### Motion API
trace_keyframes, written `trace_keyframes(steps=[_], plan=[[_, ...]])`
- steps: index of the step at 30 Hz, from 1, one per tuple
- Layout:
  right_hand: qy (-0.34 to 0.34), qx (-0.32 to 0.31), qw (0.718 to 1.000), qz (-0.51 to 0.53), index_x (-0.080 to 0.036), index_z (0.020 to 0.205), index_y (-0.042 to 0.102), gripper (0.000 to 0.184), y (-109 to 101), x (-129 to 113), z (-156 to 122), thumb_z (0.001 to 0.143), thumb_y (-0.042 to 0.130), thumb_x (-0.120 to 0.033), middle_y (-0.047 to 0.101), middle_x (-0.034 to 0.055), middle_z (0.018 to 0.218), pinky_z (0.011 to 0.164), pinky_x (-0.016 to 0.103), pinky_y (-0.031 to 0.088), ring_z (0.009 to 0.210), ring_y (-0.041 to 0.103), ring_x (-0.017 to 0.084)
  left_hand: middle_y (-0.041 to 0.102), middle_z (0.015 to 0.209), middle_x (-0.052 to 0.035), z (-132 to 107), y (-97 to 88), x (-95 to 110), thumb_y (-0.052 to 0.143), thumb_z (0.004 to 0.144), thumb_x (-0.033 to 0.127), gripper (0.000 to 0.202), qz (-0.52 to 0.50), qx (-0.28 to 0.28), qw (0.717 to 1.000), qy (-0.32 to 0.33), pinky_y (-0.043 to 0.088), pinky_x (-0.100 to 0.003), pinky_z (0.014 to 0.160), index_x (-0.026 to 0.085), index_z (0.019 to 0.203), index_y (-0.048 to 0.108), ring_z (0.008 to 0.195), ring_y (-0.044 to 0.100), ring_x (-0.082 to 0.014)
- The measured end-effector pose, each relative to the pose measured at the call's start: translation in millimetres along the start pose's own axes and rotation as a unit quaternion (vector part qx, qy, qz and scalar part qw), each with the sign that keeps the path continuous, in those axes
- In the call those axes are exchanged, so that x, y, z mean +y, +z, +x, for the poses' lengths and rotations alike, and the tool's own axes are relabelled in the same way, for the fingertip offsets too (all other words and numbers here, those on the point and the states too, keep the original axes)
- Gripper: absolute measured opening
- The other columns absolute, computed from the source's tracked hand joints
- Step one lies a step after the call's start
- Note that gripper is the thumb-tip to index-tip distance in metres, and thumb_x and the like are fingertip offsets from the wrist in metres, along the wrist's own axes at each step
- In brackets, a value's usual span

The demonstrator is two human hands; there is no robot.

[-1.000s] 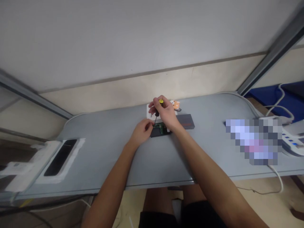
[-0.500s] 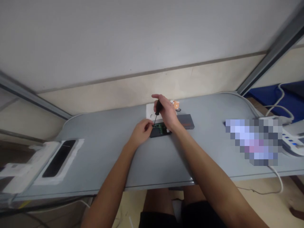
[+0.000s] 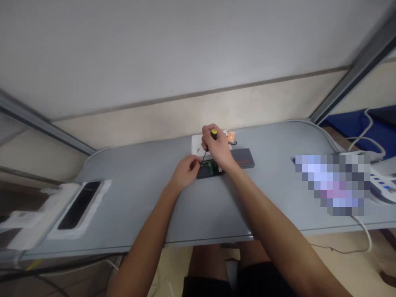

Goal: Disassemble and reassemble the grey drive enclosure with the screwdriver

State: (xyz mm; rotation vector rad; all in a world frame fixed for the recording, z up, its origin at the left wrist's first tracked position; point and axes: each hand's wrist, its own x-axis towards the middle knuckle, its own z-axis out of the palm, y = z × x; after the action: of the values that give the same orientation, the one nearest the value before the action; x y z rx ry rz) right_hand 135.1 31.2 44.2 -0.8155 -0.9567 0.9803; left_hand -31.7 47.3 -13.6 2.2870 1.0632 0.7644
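- right hand (image 3: pixel 218 146): the fingers are curled tight around a screwdriver (image 3: pixel 213 133), its yellow end showing above them and its thin shaft slanting down below them.
- left hand (image 3: pixel 185 170): thumb and forefinger are bent together right by the screwdriver's tip; whether they pinch something small, steady the shaft or only rest there, i cannot tell.
- the green circuit board (image 3: pixel 205 163) lies just right of the left fingertips and below the right fingers, set in a dark casing (image 3: pixel 203 173).
- the step in hand looks like turning a screw at the board's left end; whether in or out is too small to judge.
- the next move seems to call for a steady, upright-enough shaft, light downward pressure and a small twist from the right fingers, with the left ones stopping the board from sliding.
- just beyond the fingers, a white pad (image 3: pixel 196 142) bears small dark bits (image 3: pixel 198 150), perhaps screws.
- right of the right fingers sits a grey box (image 3: pixel 243 159).
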Motion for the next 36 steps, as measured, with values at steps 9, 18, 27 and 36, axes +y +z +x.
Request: trace_keyframes(steps=[9, 18, 27, 36], plan=[[0.009, -0.012, 1.0, 0.017, -0.026, 0.103, 0.072, 0.06, 0, -2, -1, 0.093, 0.046, -0.078, 0.046, -0.0016, 0.07, 0.059, 0.029, 0.043, 0.062, 0.049, 0.014, 0.07, 0.094, -0.0032, 0, 0.0, 1, 0.05, 0.095, 0.017, 0.019, 0.0, 0.001, 1.0, 0.002, 0.05, -0.031, 0.081, 0.021, 0.097, 0.069, 0.086, 0.062, -0.0174], [-0.003, -0.023, 1.0, 0.004, -0.024, 0.102, 0.072, 0.056, -1, -6, -3, 0.094, 0.05, -0.075, 0.05, -0.0017, 0.071, 0.063, 0.027, 0.046, 0.065, 0.052, 0.013, 0.069, 0.094, -0.0027, 0, -0.7, 0, 0.051, 0.094, 0.016, 0.019, 0.005, 0.0, 1.0, 0.005, 0.05, -0.03, 0.082, 0.02, 0.098, 0.068, 0.087, 0.062, -0.0174], [0.024, 0.027, 0.999, -0.035, -0.026, 0.081, 0.041, 0.054, 0, -3, 1, 0.085, 0.067, -0.073, 0.052, -0.0061, 0.066, 0.057, 0.026, 0.041, 0.058, 0.052, 0.011, 0.071, 0.096, -0.0041, 2, -1.5, 1, 0.05, 0.094, 0.019, 0.019, 0.011, -0.001, 1.0, 0.0, 0.051, -0.032, 0.084, 0.02, 0.097, 0.069, 0.09, 0.064, -0.0192], [-0.036, 0.077, 0.985, -0.149, -0.026, 0.098, 0.052, 0.033, -14, 23, 10, 0.097, 0.057, -0.059, 0.053, -0.0033, 0.08, 0.069, 0.028, 0.044, 0.074, 0.054, 0.014, 0.071, 0.097, -0.0041, 0, -1.2, -2, 0.051, 0.093, 0.015, 0.02, 0.01, 0.001, 1.0, 0.003, 0.052, -0.033, 0.086, 0.02, 0.099, 0.069, 0.091, 0.065, -0.0188]])
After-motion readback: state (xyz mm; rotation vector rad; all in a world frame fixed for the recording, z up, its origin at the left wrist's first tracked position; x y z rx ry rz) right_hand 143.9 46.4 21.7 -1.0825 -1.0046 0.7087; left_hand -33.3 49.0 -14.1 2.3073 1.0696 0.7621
